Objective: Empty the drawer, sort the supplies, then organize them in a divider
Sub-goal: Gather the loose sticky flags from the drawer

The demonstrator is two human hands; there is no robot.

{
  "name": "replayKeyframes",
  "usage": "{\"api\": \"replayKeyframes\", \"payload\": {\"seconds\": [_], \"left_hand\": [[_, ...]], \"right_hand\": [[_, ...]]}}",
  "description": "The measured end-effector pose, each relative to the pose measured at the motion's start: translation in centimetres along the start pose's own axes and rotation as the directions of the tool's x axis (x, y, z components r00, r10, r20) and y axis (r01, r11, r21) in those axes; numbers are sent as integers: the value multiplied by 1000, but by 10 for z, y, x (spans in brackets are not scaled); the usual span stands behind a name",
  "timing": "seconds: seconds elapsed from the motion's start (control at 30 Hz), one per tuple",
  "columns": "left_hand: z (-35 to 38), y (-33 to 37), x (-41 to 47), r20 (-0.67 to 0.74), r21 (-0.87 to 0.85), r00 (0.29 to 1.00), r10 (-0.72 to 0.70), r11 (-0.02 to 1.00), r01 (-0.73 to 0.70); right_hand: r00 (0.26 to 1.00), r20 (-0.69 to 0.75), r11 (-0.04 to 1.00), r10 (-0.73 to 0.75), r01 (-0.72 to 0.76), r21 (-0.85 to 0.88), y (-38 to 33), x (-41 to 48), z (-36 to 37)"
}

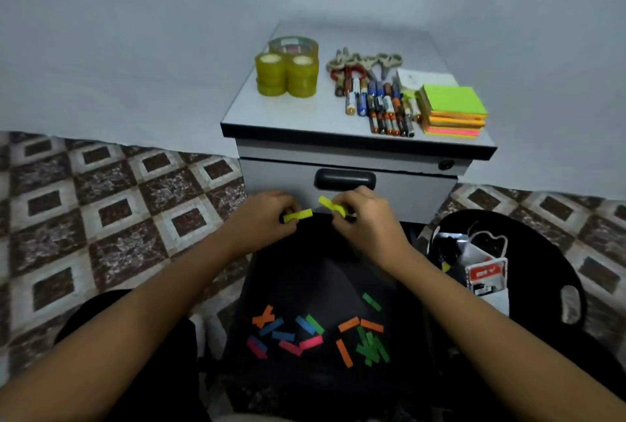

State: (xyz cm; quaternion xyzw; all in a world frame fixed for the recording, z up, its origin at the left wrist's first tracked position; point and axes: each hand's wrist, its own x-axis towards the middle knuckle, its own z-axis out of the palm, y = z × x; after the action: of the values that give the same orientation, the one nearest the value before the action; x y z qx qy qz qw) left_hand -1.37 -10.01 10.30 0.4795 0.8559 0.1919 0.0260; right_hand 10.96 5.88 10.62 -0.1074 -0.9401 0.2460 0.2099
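Just below the handle (345,179) of the cabinet (399,198), the left hand (267,215) pinches one yellow strip (298,215) and the right hand (364,218) pinches a second yellow strip (330,204). Pairing them edge to edge probably works best before taking the loose coloured strips (315,337), lying well in front of the cabinet, colour by colour

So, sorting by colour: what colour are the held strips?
Yellow strips in left hand and right hand; head view.

Cabinet top (291,113), tape rolls (286,75), scissors (364,64), batteries (384,108), notes (452,108)
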Motion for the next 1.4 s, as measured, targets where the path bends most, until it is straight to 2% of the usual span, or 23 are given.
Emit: {"api": "replayKeyframes", "payload": {"seconds": [0.07, 0.17, 0.27, 0.4, 0.63, 0.8, 1.07, 1.4], "left_hand": [[-25, 2, 4, 2, 0, 1000, 2, 1000, -2], [-58, 5, 14, -74, -23, 996, 48, 998, -50], [-91, 6, 32, -75, 19, 997, -3, 1000, 4], [-121, 2, 62, -124, 91, 992, 23, 996, -12], [-129, -9, 108, 16, 163, 1000, -20, 986, 17], [-121, -19, 118, 81, 90, 994, -79, 993, 72], [-120, -37, 106, -38, -100, 990, -137, 986, 133], [-119, -48, 102, -57, -155, 991, -124, 981, 114]], "right_hand": [[1000, -13, 1000, 2, -2, 9, -10, 15, -15], [998, -48, 999, -46, 46, 3, -23, 37, -35], [994, -72, 997, -79, 77, -23, -34, 59, -50], [992, -74, 994, -102, 100, -39, -43, 85, -62], [994, -45, 993, -96, 93, -67, -42, 121, -69], [992, 10, 988, -123, 124, -88, -38, 137, -66], [969, 195, 982, -154, 171, -74, -48, 165, -45], [941, 271, 965, -201, 237, -108, -50, 182, -29]]}}
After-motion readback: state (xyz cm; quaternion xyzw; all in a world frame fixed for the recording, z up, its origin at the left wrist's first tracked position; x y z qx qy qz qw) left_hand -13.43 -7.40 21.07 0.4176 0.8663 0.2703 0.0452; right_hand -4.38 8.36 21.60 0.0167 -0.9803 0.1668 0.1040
